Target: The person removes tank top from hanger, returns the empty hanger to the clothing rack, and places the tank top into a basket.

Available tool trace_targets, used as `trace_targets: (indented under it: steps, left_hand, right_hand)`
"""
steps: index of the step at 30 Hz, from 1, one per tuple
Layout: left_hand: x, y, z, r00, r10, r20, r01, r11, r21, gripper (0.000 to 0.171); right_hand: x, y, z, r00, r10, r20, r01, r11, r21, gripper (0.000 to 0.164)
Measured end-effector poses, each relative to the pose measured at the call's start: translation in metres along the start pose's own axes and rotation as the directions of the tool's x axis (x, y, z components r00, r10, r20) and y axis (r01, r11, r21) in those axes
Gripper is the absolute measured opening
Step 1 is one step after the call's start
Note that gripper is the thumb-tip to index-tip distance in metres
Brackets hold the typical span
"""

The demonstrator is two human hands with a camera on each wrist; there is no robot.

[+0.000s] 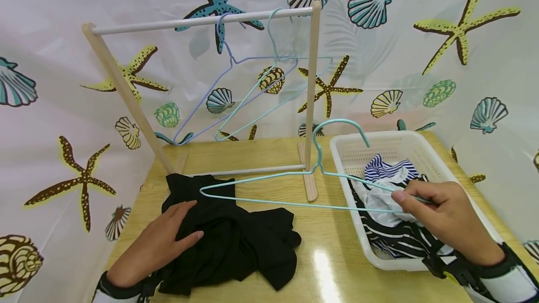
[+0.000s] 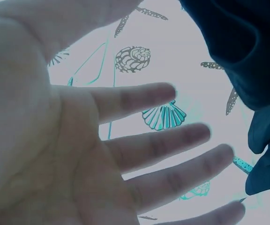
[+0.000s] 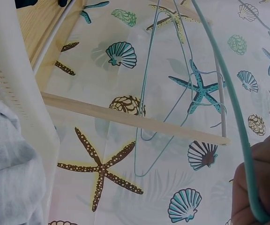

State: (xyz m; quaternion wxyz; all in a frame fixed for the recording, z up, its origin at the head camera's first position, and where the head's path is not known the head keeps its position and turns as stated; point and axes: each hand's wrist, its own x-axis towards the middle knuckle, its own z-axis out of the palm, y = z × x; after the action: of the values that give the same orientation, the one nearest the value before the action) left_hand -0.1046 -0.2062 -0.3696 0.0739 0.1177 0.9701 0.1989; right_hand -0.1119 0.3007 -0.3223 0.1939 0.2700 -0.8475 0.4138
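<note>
A mint-green hanger (image 1: 273, 204) is gripped at its right corner by my right hand (image 1: 448, 214), which is above a white basket. The hanger's hook points up, and its left end reaches over a black garment (image 1: 236, 242) lying crumpled on the table. My left hand (image 1: 166, 233) is over the left side of that garment, thumb and fingers spread. In the left wrist view the palm and straight fingers (image 2: 172, 183) hold nothing, with dark cloth (image 2: 247, 56) beyond them. The right wrist view shows curled fingers (image 3: 261, 187) around the hanger (image 3: 236, 108).
A wooden rack (image 1: 313, 83) with a white rail (image 1: 168, 25) stands at the back. A purple hanger (image 1: 202, 99) and another mint hanger (image 1: 248, 97) hang from it. The white basket (image 1: 343, 153) at right holds striped and white clothes (image 1: 391, 200) on the wooden table (image 1: 269, 279).
</note>
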Motion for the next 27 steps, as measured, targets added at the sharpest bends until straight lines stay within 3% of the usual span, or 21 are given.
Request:
trace_targets:
  steps: [7,13,21,24,27]
  left_hand:
    - [-0.002,-0.002,-0.005,0.998,-0.043,-0.046,0.041,0.998,-0.053,0.104]
    - [-0.004,0.002,-0.013,0.996,-0.042,-0.083,0.036,0.997,-0.07,0.114]
    - [-0.002,0.022,-0.028,0.989,0.058,-0.135,-0.069,0.995,-0.077,0.11]
    - [-0.001,0.029,-0.031,0.977,0.11,-0.183,-0.123,0.99,-0.066,0.11]
    - [0.0,0.035,-0.033,0.954,0.176,-0.242,-0.196,0.979,-0.063,0.11]
  right_hand:
    - [0.0,0.001,0.002,1.0,-0.017,0.003,0.017,1.0,-0.011,0.038]
    - [0.003,-0.001,0.005,0.999,-0.016,0.03,0.017,1.0,-0.018,0.041]
    - [0.013,-0.005,0.012,0.997,-0.058,0.051,0.058,0.998,0.001,0.043]
    - [0.017,-0.006,0.018,0.993,-0.111,0.044,0.109,0.993,0.039,0.045]
    - [0.022,-0.009,0.024,0.987,-0.158,0.043,0.154,0.985,0.082,0.045]
